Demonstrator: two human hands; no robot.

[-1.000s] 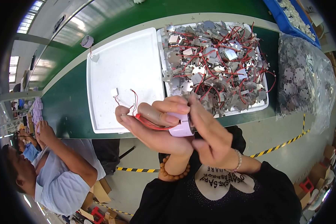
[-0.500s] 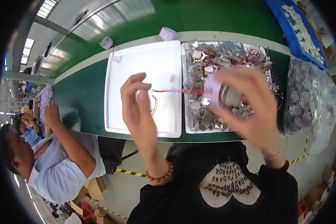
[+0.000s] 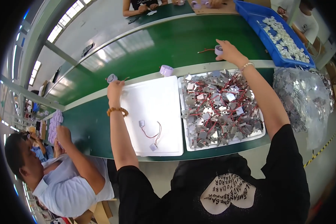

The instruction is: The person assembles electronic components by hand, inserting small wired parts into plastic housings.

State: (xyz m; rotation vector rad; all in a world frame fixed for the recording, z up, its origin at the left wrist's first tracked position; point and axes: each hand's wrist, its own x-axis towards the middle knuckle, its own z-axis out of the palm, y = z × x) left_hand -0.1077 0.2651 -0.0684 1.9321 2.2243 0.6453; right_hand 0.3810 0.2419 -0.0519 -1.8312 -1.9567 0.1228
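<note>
My right hand [image 3: 232, 54] reaches over the green belt, its thumb and fingers around a light-purple ring-shaped part [image 3: 218, 50]; a thin red wire [image 3: 205, 50] sticks out to its left. My left hand [image 3: 115, 91] is at the far left corner of the white tray [image 3: 168, 112], fingers closed; what they hold is hidden, though a wire end shows beside them. Just beyond these fingers sits another purple ring [image 3: 112, 78]. Two small pale square pieces with red and dark wires, one a lavender square [image 3: 153, 147], lie in the tray.
A second tray [image 3: 264, 139] is heaped with grey metal pieces and red-wired squares. One purple ring [image 3: 166, 70] stands at the belt's edge. A blue bin [image 3: 250, 18] of white parts and a clear bag [image 3: 300, 100] are at right. A co-worker [image 3: 67, 179] sits at left.
My hands have moved apart and away from me. The right one carried the wired purple ring onto the belt; the left went to the tray's far left corner. The view has shifted.
</note>
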